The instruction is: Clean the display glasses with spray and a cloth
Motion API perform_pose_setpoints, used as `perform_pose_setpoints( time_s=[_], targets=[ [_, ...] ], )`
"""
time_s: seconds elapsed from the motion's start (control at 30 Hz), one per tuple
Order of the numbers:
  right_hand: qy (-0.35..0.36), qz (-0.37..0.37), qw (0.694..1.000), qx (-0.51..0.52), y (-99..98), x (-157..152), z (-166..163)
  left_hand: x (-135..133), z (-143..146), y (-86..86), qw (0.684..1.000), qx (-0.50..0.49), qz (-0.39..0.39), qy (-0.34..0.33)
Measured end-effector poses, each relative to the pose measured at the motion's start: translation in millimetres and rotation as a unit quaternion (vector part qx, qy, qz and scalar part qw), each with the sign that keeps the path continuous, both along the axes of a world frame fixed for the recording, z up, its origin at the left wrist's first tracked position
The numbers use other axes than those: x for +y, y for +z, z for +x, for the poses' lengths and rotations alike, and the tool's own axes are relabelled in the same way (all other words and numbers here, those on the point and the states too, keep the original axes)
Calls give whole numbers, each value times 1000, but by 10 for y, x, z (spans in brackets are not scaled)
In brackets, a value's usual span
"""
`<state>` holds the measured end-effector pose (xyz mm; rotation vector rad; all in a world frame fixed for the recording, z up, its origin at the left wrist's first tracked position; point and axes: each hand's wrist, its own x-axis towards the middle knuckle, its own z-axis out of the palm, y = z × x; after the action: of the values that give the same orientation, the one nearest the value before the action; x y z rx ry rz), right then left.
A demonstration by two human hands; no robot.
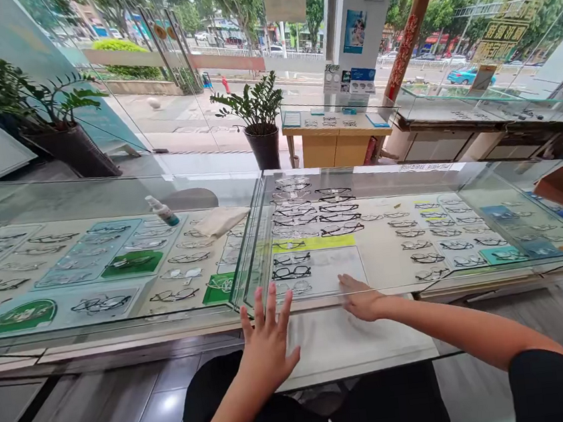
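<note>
My left hand, fingers spread wide and holding nothing, is at the front edge of the glass display case. Just beyond its fingertips, a few pairs of eyeglasses lie on a white display board with a yellow strip. My right hand is at the near right part of that board, fingers stretched forward and a little blurred. Nothing shows in it; whether it touches the board I cannot tell. Between and below my hands a pale pulled-out shelf juts toward my lap.
More eyeglasses fill rows farther back, with others in the right section and on green trays at left. A spray bottle and a beige cloth rest on the glass. Potted plants stand beyond.
</note>
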<state>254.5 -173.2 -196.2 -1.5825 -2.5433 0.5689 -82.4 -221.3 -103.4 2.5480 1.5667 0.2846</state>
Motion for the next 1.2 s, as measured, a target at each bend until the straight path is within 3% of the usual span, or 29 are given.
perform_pose_setpoints(
  time_s=[0.07,0.17,0.23,0.27,0.33,0.37,0.43,0.5,0.6,0.7,0.83,0.97,1.1,1.2],
  targets=[
    [71,-77,995,-2,286,-298,63,-64,10,27,1000,-3,18,19],
    [156,-167,974,2,1055,-356,194,-188,17,14,996,10,43,71],
    [130,-118,984,28,1650,-24,263,-249,11,-12,996,24,38,83],
    [88,-46,995,31,1908,236,284,-266,4,-22,996,31,32,80],
    [-6,87,996,-25,2261,850,304,-273,-10,-32,996,46,25,71],
    [-43,123,988,-77,2343,1161,305,-267,-16,-32,996,53,24,69],
    [-81,130,977,-150,2347,1711,294,-249,-27,-31,995,66,28,68],
    [-86,125,974,-169,2221,2114,267,-233,-34,-34,994,75,34,71],
    [-94,130,968,-193,2004,2460,198,-225,-39,-51,994,79,33,73],
    [-102,146,963,-203,1883,2616,124,-223,-34,-63,993,85,22,79],
    [-112,160,960,-199,1853,2670,60,-227,-21,-57,991,100,14,86],
    [-123,178,962,-168,1953,2574,29,-232,-10,-37,990,109,18,88],
    [-113,194,967,-116,2229,2294,40,-223,9,-15,990,108,9,87],
    [-85,191,975,-74,2518,1861,118,-214,32,8,991,106,-5,86]
  ],
)
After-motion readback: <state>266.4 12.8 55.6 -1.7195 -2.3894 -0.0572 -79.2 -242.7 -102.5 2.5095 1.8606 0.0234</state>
